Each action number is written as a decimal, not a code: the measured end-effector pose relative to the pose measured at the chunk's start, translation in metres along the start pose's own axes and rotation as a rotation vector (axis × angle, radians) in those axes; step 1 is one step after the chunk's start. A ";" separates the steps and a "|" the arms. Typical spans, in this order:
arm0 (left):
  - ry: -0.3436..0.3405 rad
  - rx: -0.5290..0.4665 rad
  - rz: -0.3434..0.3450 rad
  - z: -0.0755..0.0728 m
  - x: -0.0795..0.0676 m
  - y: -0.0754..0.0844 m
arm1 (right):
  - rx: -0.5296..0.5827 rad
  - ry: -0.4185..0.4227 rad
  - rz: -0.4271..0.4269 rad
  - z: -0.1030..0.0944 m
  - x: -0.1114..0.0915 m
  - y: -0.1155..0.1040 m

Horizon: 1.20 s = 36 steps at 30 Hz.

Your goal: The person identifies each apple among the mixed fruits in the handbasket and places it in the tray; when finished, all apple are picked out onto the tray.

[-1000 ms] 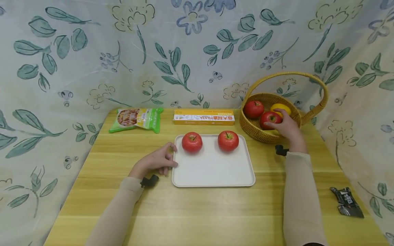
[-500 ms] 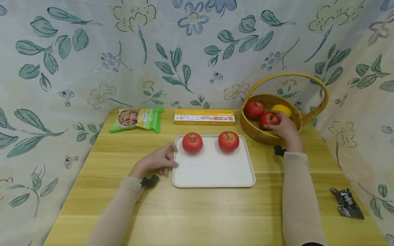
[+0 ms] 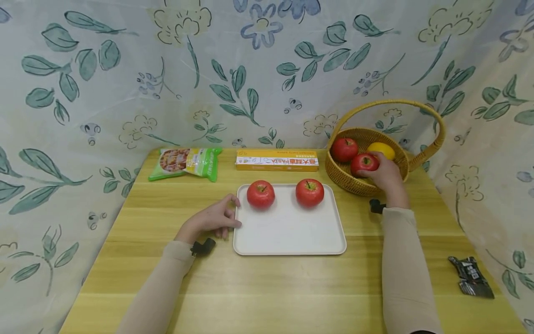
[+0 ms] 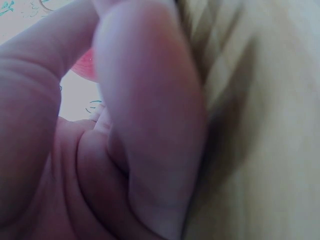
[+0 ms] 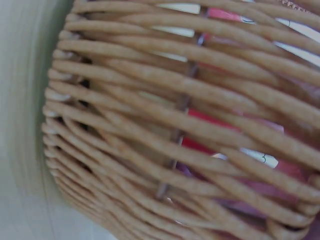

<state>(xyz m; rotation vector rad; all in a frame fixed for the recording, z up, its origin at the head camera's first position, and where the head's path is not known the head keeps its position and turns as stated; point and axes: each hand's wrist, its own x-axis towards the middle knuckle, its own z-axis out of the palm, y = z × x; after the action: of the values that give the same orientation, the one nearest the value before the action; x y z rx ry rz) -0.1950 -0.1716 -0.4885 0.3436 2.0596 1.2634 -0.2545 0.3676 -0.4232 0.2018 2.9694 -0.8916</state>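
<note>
A red apple (image 3: 363, 163) is gripped by my right hand (image 3: 385, 175) inside the wicker basket (image 3: 352, 185) at the right, thumb on its near side and fingers on its far side. Behind it in the basket lie another red apple (image 3: 344, 149) and a yellow lemon-like fruit (image 3: 382, 150). The right wrist view is filled by the basket's weave (image 5: 140, 100), with red showing through gaps. My left hand (image 3: 212, 217) rests on the table, fingers loosely bent, thumb and index fingertips right at the left rim of the white tray (image 3: 288, 236). Two red apples (image 3: 260, 194) stand on the tray.
A green snack bag (image 3: 187, 163) lies at the back left. Beside it, a yellow pasta box (image 3: 277, 160) lies behind the tray. The basket's tall handle (image 3: 390, 101) arches over the fruit. A black wrapper (image 3: 471, 277) sits near the table's right edge.
My right hand and the apple it grips have shifted slightly left and toward me within the basket. The left hand and the tray stay in place.
</note>
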 end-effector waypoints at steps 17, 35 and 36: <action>0.006 -0.022 0.028 -0.002 -0.002 0.003 | 0.162 0.184 0.010 -0.002 -0.011 -0.007; -0.003 -0.041 0.019 -0.002 0.000 -0.002 | 0.268 0.168 -0.108 -0.005 -0.068 -0.072; -0.003 -0.041 0.019 -0.002 -0.001 -0.002 | 0.273 0.154 -0.114 -0.004 -0.071 -0.076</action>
<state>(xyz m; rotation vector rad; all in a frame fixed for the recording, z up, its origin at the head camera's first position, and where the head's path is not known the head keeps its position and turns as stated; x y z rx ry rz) -0.1955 -0.1742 -0.4895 0.3470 2.0297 1.3134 -0.1946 0.2995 -0.3732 0.1128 3.0119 -1.3546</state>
